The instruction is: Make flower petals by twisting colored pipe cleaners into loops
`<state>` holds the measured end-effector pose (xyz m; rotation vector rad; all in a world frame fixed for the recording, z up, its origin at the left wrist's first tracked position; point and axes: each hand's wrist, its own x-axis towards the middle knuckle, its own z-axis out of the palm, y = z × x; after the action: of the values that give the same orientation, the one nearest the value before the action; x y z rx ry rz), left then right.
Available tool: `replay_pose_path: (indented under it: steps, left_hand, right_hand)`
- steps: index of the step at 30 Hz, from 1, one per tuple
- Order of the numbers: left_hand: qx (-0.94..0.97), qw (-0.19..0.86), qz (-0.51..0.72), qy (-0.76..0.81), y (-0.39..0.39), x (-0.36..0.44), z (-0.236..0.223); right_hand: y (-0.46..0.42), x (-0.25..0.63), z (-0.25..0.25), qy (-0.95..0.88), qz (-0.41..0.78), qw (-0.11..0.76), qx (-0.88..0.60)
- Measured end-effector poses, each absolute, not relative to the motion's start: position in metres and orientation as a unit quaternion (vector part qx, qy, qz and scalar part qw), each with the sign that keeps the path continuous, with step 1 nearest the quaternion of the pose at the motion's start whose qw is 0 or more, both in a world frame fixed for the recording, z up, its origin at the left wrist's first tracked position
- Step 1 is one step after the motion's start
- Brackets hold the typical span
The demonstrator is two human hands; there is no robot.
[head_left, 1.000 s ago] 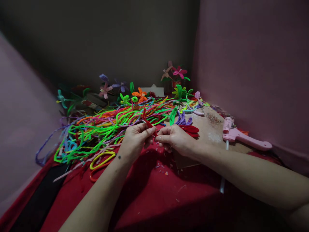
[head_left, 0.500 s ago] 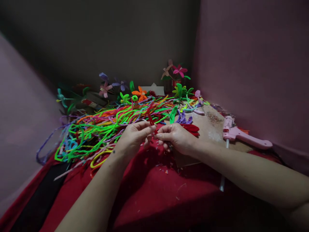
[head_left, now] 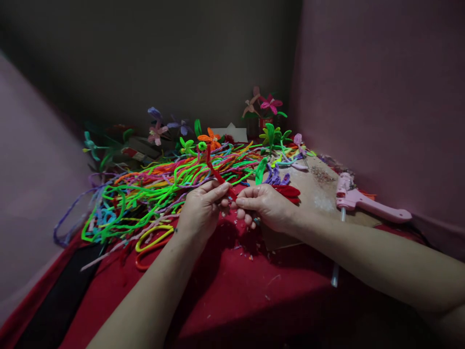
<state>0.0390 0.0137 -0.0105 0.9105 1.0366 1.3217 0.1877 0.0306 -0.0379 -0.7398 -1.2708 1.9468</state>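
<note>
My left hand (head_left: 205,206) pinches a red pipe cleaner (head_left: 214,170) between thumb and forefinger, its free end sticking up and to the left. Close beside it, my right hand (head_left: 267,204) is closed on the lower end of the same pipe cleaner, over the red cloth. Red looped petals (head_left: 288,193) lie behind my right hand, near purple looped pieces (head_left: 278,177) and a green leaf loop (head_left: 260,171). To the left spreads a big pile of coloured pipe cleaners (head_left: 152,189).
A pink hot glue gun (head_left: 374,203) with a clear glue stick lies at the right by a cardboard sheet (head_left: 319,194). Finished pipe-cleaner flowers, among them an orange flower (head_left: 209,139), stand at the back. Yellow-and-red-handled scissors (head_left: 154,242) lie beside my left forearm.
The red pipe cleaner's free end has swung left and now shows more length above my left hand. Both hands stay close together, with the left wrist slightly turned.
</note>
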Motion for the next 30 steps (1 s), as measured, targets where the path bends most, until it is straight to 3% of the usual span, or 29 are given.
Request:
replay_pose_path:
  steps: [21, 30]
  left_hand:
    - [0.399, 0.633, 0.495, 0.442, 0.0141, 0.0347, -0.0175]
    - [0.472, 0.587, 0.487, 0.442, 0.0124, 0.0373, -0.014]
  right_hand:
    - [0.0384, 0.1869, -0.0458, -0.452, 0.765, 0.384, -0.252]
    - [0.0382, 0.1853, -0.0458, -0.493, 0.725, 0.406, -0.258]
